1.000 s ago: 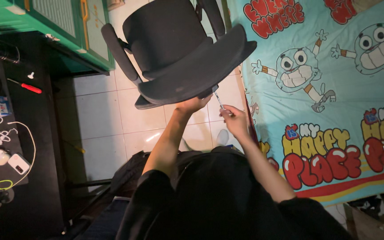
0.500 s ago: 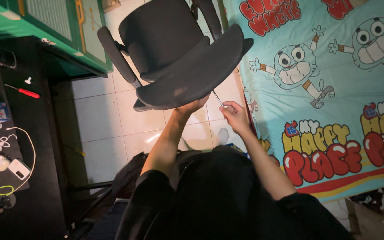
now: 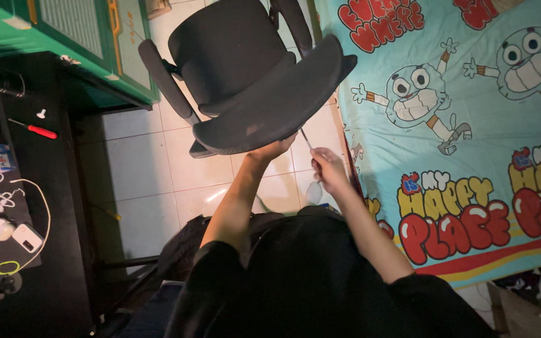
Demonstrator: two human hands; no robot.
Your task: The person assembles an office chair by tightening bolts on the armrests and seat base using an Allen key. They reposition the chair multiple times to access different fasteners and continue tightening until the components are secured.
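Note:
A black office chair (image 3: pixel 252 81) stands on the white tiled floor in front of me, seat and backrest facing me. My left hand (image 3: pixel 272 150) grips the front edge of the seat from below. My right hand (image 3: pixel 328 169) is closed on a thin metal tool (image 3: pixel 306 139), a screwdriver by its look, whose tip points up under the seat edge next to my left hand. Both forearms reach out from my black sleeves.
A bed with a turquoise cartoon-print sheet (image 3: pixel 471 156) fills the right side. A green cabinet (image 3: pixel 76 37) stands at top left. A black desk (image 3: pixel 14 206) on the left carries a red-handled screwdriver (image 3: pixel 36 129), white cables, small boxes and a charger.
The view has shifted slightly, so the chair sits a bit higher and further left. Both hands stay at the seat's front edge with the tool.

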